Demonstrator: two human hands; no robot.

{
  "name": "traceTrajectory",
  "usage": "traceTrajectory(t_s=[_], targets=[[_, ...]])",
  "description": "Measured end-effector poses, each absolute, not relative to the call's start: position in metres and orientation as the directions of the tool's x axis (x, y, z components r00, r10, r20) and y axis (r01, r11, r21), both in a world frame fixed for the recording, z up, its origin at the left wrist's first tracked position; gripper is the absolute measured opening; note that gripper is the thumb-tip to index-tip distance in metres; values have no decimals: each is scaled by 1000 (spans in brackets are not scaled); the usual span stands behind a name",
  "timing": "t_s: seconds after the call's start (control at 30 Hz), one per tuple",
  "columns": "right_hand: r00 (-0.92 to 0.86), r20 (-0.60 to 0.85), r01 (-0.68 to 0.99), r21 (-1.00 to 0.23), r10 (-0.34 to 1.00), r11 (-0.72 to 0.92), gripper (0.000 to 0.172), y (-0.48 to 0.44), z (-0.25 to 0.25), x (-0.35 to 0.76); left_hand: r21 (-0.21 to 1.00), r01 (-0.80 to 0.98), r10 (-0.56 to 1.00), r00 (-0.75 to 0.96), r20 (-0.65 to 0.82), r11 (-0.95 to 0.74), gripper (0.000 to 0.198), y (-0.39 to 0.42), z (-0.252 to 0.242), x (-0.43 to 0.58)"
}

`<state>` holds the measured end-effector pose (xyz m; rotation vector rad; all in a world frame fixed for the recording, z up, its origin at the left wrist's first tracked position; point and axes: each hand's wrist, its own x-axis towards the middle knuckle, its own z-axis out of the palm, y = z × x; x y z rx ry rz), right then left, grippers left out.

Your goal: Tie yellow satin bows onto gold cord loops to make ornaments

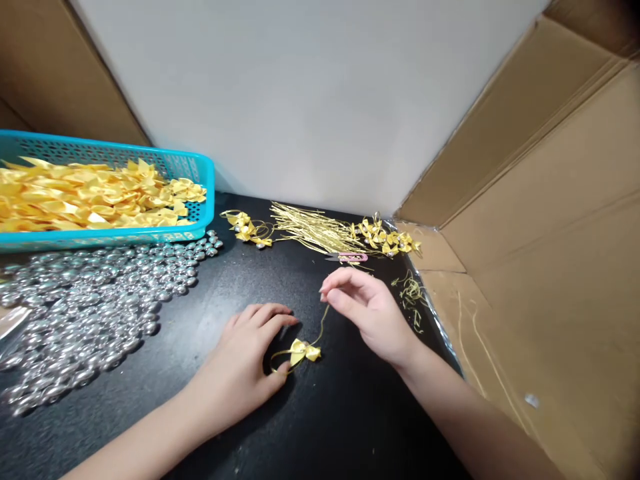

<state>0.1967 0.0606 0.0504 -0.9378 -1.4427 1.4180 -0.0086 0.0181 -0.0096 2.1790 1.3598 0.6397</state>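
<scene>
A small yellow ribbon bow (304,351) with a gold cord (323,325) looped through it lies on the black table (210,313). My left hand (245,363) rests on the table beside the bow, its thumb and fingers closed on one end of the cord loop. My right hand (367,310) hovers just above and to the right, pinching the cord's other end between thumb and fingertips.
A turquoise basket (150,233) full of yellow ribbon bows stands at far left. Many silver beads (95,300) spread below it. Gold cords (313,230), finished bows (387,240) and pink scissors (350,257) lie at the back. A cardboard box (540,220) flanks the right.
</scene>
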Motion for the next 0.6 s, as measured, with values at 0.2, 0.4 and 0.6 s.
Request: traceTrajectory(t_s=[0.2, 0.4, 0.6], targets=[[-398, 139, -20, -990, 907, 142, 5, 79, 47, 183, 823, 440, 904, 382, 192, -360, 41, 48, 27, -13], [-364, 188, 184, -945, 912, 268, 9, 103, 28, 194, 956, 238, 940, 331, 86, -171, 24, 81, 24, 9], [-228, 277, 610, -706, 933, 359, 13, 138, 9, 247, 996, 51, 972, 221, -83, 73, 24, 89, 1, 1]])
